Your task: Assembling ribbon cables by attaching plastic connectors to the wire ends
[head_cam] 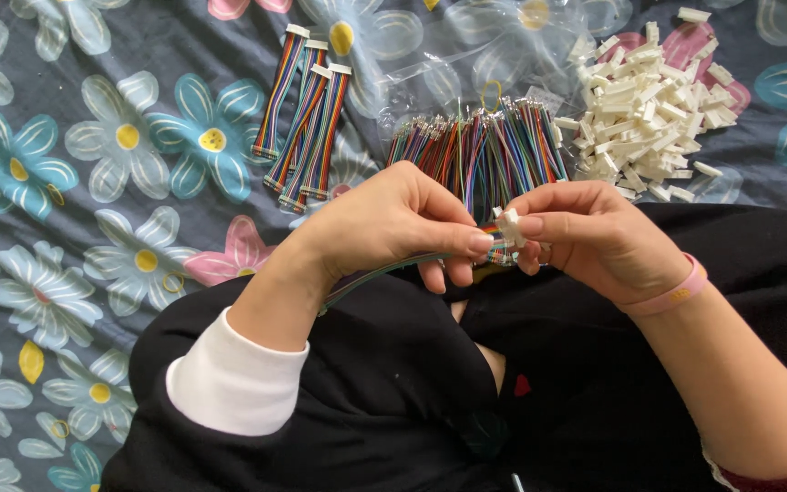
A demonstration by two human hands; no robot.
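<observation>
Pinched between right hand (594,239) fingertips, a small, light, stiff white plastic connector housing (509,227) meets the limp rainbow ribbon cable (384,270) gripped near its end by left hand (393,223).

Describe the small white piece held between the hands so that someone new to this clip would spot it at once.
Start at the flowered cloth and drop to the person's dark lap, where the two hands meet. Pinched at the right hand fingertips, facing the left hand, is one white plastic connector housing. Unlike the loose white pile on the cloth, it sits at the end of a rainbow ribbon cable.
</observation>
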